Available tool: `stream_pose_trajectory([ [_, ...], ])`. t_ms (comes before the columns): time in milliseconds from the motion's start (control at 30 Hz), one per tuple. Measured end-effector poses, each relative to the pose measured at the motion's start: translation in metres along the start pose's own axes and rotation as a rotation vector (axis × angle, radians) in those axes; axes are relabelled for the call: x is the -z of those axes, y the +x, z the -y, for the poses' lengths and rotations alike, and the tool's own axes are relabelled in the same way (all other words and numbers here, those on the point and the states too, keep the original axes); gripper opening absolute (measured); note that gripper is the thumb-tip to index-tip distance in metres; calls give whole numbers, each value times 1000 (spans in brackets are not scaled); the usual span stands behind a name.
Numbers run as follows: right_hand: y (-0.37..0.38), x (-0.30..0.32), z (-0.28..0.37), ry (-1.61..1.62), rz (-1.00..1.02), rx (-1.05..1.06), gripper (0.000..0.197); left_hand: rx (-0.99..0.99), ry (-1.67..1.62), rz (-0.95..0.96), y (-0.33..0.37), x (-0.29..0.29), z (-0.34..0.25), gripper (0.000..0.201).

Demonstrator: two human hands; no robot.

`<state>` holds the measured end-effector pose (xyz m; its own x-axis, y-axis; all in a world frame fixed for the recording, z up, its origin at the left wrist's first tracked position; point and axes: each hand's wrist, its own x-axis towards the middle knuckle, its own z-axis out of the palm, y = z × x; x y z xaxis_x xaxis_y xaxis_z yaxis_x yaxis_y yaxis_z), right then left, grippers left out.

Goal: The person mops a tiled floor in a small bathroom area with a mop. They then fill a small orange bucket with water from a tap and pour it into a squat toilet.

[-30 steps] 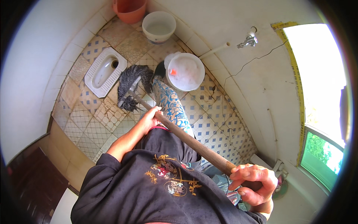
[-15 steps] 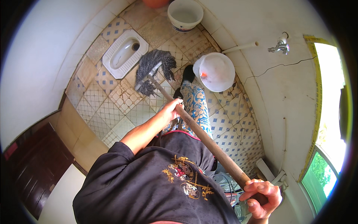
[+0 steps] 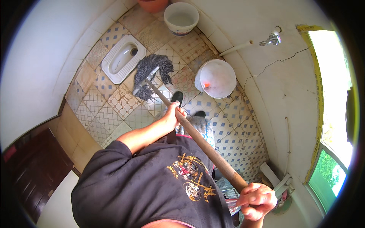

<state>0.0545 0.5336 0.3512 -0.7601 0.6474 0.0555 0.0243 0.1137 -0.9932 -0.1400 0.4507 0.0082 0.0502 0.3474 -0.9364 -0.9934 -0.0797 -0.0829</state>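
Note:
A mop with a long wooden handle runs slantwise across my body. Its grey string head lies on the tiled floor beside the white squat toilet. Partway down the handle, my left hand is closed around it. My right hand wraps the top end of the handle at the lower right. A dark shoe of mine stands just below the mop head, and the other shows further right.
To the right stands a white bucket with something orange in it. Another white bucket and an orange-red container stand at the far wall. A tap and a pipe jut from the right wall. At left is a dark door.
My feet have shifted; one shoe now shows nearer, to the right. My right hand's fingers have closed more tightly round the handle's end. The mop head stays beside the toilet.

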Motion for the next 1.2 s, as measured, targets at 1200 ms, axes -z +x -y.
stream_pose_trajectory([
  [1200,120,150,44,-860,-384,117,9,235,12,251,-6,-74,16,24],
])
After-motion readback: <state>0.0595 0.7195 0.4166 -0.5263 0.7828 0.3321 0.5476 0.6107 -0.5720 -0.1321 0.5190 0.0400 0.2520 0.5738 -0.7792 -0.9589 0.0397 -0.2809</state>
